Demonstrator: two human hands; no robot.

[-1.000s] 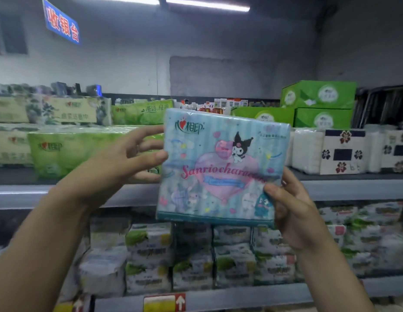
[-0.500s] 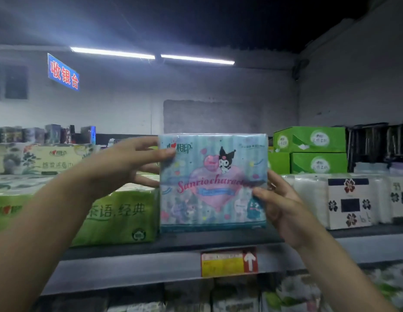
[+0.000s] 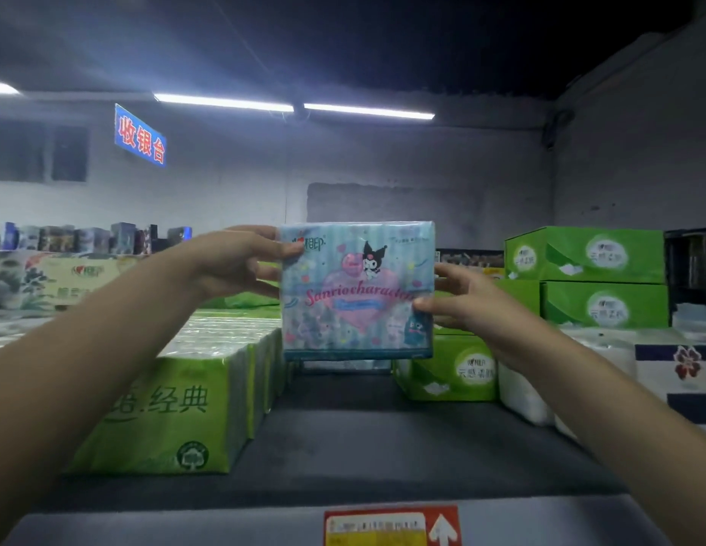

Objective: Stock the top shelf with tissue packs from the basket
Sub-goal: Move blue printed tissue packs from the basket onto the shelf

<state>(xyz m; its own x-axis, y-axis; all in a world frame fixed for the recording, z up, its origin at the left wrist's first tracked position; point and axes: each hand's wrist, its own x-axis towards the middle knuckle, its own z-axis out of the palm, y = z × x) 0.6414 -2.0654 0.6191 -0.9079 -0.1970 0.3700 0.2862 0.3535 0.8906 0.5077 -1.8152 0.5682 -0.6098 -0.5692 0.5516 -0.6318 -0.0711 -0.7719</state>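
A pale blue tissue pack (image 3: 357,289) printed with cartoon characters and a pink heart is upright at the back of the top shelf (image 3: 367,447), over the bare dark gap between stacks. My left hand (image 3: 241,262) grips its upper left edge, thumb on the front. My right hand (image 3: 465,309) grips its right edge lower down, thumb on the front. Whether the pack's bottom touches the shelf cannot be told. The basket is out of view.
Green tissue packs (image 3: 178,411) line the left of the gap. Green packs (image 3: 454,368) and white flower-print packs (image 3: 658,380) stand to the right, with green boxes (image 3: 591,277) stacked behind. A red and yellow price tag (image 3: 391,526) sits on the shelf's front edge.
Both hands have carried the pack up and deeper over the top shelf. My view has risen, so the shelf surface and its gap now show from above.
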